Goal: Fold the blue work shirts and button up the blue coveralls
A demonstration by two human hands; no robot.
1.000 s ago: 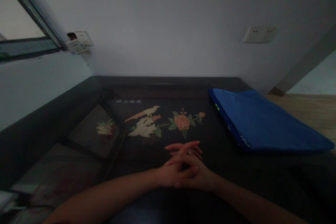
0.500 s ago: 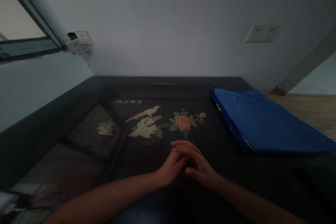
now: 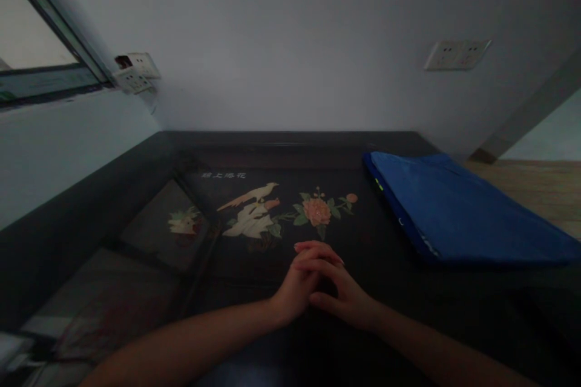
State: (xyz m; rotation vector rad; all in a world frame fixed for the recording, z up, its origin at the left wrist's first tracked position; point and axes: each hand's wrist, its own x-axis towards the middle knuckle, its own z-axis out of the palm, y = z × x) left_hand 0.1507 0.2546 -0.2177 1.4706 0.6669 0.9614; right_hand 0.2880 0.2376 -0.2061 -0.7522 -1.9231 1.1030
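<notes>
My left hand (image 3: 294,287) and my right hand (image 3: 345,299) rest together on a dark lacquered table (image 3: 390,290). The left fingers lie curled over the right fingers, pressed together, and neither hand holds anything. Just beyond the fingertips the table top carries an inlaid picture of a pale bird (image 3: 252,211) and an orange flower (image 3: 316,210). A flat blue case (image 3: 463,211) lies on the table to the right of my hands, apart from them.
The table stands in a corner, with a wall behind it and another on the left. Wall sockets (image 3: 456,54) sit at the upper right, more sockets (image 3: 134,72) by a window frame (image 3: 49,81) at the left. Wooden floor (image 3: 535,187) shows beyond the blue case.
My fingers were interlaced and stretched out. They have drawn in, and the left fingers now lie folded over the right ones. The hands stayed in the same spot.
</notes>
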